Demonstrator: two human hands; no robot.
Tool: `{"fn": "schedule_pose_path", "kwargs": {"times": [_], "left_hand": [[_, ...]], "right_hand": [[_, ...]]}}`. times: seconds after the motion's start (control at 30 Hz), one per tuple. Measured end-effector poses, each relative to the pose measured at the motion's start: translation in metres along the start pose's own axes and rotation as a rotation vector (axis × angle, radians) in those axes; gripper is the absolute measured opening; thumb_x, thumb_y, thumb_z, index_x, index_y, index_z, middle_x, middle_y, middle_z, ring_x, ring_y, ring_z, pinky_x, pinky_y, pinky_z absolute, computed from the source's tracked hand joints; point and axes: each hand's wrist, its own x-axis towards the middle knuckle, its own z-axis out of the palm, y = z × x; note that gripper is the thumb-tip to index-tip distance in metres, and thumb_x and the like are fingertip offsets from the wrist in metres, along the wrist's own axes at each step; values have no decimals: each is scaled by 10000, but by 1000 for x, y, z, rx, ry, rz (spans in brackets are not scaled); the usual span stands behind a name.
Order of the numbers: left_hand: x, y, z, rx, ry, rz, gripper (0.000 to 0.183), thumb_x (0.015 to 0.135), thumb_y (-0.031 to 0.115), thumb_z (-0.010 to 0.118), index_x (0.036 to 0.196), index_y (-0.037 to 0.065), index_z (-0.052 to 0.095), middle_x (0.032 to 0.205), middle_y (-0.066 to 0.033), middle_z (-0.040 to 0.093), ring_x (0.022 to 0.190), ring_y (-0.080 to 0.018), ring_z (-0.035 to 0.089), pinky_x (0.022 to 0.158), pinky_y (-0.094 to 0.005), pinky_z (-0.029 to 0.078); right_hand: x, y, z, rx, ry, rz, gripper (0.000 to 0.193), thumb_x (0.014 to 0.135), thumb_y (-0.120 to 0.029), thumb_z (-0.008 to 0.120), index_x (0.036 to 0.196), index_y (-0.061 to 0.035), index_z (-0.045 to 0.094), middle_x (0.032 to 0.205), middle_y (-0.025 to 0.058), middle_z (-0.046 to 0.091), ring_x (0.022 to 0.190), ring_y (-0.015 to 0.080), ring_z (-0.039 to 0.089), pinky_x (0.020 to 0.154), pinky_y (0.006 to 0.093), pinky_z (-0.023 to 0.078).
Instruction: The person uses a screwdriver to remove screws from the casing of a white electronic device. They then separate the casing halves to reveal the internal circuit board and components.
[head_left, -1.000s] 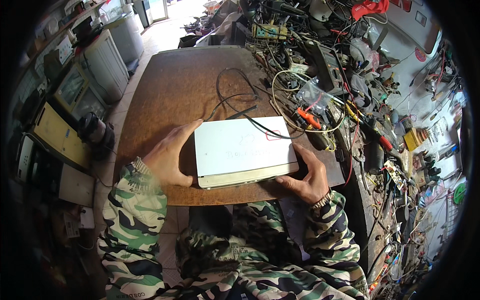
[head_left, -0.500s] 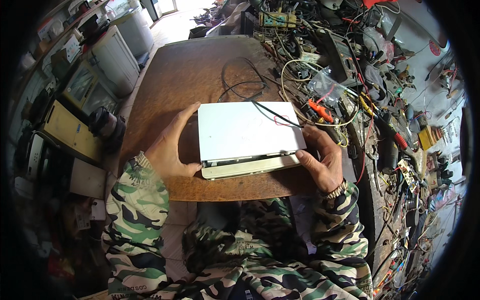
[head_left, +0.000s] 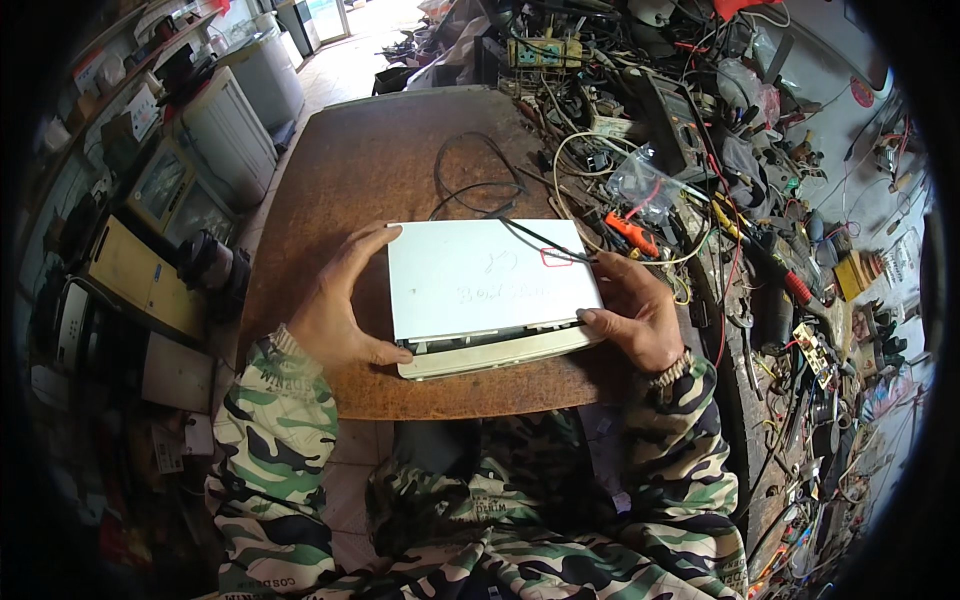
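Observation:
A flat white box-shaped device (head_left: 480,275) lies on the brown tabletop between my hands. Its white cover stands slightly apart from the cream front strip (head_left: 500,355), leaving a dark gap with some inner parts showing. My left hand (head_left: 340,305) grips the left side, thumb at the near corner and fingertips at the far one. On the right side, my right hand (head_left: 640,310) has its thumb on the near edge of the cover and its fingers along the side. A black cord (head_left: 535,238) runs over the far right part of the cover and loops on the table beyond.
To the right, tools and wires crowd the bench, with orange-handled pliers (head_left: 632,234), a clear plastic bag (head_left: 645,182) and a multimeter (head_left: 680,120). On the left stand a dark round appliance (head_left: 205,262), a yellow-fronted cabinet (head_left: 145,265) and white appliances (head_left: 225,130).
The whole view has shifted, so table and device appear lower. My left thumb has come onto the device's near corner. Both hands stay at its sides.

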Motion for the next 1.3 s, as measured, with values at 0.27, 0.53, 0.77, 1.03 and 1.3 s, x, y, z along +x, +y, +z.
{"fn": "schedule_pose_path", "kwargs": {"times": [0.27, 0.53, 0.77, 1.03, 1.3], "left_hand": [[5, -6, -1, -143, 126, 101, 1189, 558, 440, 1007, 1517, 39, 431, 1503, -222, 497, 1463, -384, 435, 1251, -515, 312], [7, -9, 7, -197, 207, 122, 1182, 580, 525, 976, 1485, -20, 445, 1468, -215, 526, 1422, -351, 480, 1230, -488, 340], [7, 8, -4, -571, 249, 12, 1208, 704, 702, 860, 1527, -50, 396, 1406, -178, 543, 1371, -301, 512, 1202, -431, 371], [-7, -26, -43, -1011, 235, -158, 1100, 840, 724, 729, 1553, -34, 372, 1490, -242, 512, 1422, -415, 493, 1199, -512, 415], [-31, -37, -94, -1115, 358, -124, 941, 861, 702, 713, 1402, -53, 569, 1408, -266, 596, 1308, -403, 604, 1116, -498, 531]], "right_hand": [[13, -14, -10, -8, -126, -108, 818, 781, -71, 920, 1482, 37, 513, 1347, 118, 628, 1223, 210, 590, 1034, 348, 500], [18, -35, -8, -753, -119, -389, 655, 797, -254, 902, 1295, 86, 648, 1385, 241, 622, 1248, 355, 651, 1042, 429, 522], [15, -37, 3, -633, 51, -562, 641, 804, -195, 881, 1335, 64, 634, 1301, 204, 683, 1183, 305, 678, 1006, 392, 532], [25, -12, -13, -216, 174, -293, 343, 1038, -193, 684, 1249, 76, 659, 1084, 104, 712, 984, 153, 665, 881, 292, 523], [33, 10, -21, -215, 206, -189, 274, 1027, -192, 709, 1124, 64, 711, 929, 48, 719, 820, 114, 669, 745, 259, 520]]}}
